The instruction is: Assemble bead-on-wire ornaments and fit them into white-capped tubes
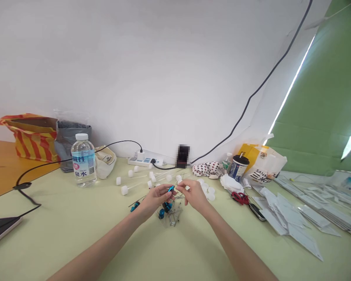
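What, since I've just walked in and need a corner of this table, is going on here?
A person is working with both bare hands. The left hand holds a small blue piece; the right hand's fingertips are close together at its thin end, though what they grip is too small to tell. Below the hands lie more blue parts and thin metal pieces. Beyond are white-capped clear tubes, with white discs to the right.

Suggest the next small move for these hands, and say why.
Perhaps steady the thin metal tip with the right hand: the left hand holds the blue piece from which that tip seems to project, and the right hand's fingers are close beside it. Whether they grip it is too small to tell.
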Tool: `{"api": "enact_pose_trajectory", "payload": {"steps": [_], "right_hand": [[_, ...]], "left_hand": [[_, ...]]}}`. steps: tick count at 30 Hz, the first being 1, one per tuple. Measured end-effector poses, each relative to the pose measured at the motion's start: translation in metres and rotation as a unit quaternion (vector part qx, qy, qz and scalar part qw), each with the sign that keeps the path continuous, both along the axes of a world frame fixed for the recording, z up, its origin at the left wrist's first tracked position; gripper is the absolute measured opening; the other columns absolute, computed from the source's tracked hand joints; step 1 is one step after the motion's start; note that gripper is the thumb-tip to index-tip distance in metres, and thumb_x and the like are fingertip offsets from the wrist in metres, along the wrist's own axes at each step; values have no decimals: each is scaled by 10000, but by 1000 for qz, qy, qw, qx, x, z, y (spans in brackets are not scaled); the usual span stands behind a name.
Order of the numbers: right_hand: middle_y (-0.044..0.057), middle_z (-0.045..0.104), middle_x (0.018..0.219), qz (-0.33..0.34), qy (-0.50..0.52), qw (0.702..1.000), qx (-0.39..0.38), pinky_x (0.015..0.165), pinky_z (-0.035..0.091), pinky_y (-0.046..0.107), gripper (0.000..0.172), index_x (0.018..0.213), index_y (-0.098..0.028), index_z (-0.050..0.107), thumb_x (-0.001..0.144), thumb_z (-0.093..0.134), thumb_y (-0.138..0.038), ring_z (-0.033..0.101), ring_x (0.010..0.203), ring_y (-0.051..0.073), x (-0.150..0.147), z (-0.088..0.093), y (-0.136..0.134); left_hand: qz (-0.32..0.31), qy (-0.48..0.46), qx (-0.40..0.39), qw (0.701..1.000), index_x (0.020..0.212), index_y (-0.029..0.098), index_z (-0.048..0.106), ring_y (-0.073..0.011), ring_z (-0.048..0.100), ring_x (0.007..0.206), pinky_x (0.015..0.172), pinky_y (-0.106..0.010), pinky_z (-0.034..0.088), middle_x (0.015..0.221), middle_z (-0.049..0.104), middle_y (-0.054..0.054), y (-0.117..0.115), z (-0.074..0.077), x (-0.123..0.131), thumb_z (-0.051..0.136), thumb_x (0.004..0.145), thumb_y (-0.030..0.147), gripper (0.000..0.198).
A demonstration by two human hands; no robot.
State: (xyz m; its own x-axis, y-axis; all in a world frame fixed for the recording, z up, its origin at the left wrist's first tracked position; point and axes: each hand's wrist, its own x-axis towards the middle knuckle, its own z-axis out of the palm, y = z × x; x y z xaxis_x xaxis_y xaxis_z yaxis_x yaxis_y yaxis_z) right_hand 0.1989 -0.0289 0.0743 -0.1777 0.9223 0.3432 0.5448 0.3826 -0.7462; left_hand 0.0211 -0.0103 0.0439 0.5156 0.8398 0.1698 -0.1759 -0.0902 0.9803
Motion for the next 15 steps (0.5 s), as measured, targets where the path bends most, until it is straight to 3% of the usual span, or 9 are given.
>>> {"api": "enact_pose_trajectory", "payload": {"steps": [4,10,15], "right_hand": [[3,570,565,18,-12,1000,-19,430,330,221,239,711,-180,680,782,524,-348,437,416,93,0,-3,2],[18,661,677,28,-41,999,5,555,378,234,227,735,-206,714,777,530,-332,526,591,137,1,-3,4],[31,648,641,29,-5,999,-25,540,386,237,227,700,-186,720,748,553,-331,537,601,152,0,-4,4]], "left_hand": [[19,5,-6,1000,1064,156,559,-153,578,777,684,-278,442,917,639,-83,1,-1,0,643,718,407,436],[27,19,18,999,1053,152,563,-150,576,755,679,-283,447,879,644,-68,2,-4,-1,643,717,402,425],[26,32,44,998,1028,160,571,-155,584,760,682,-292,459,894,649,-67,0,-2,0,643,716,388,394]]}}
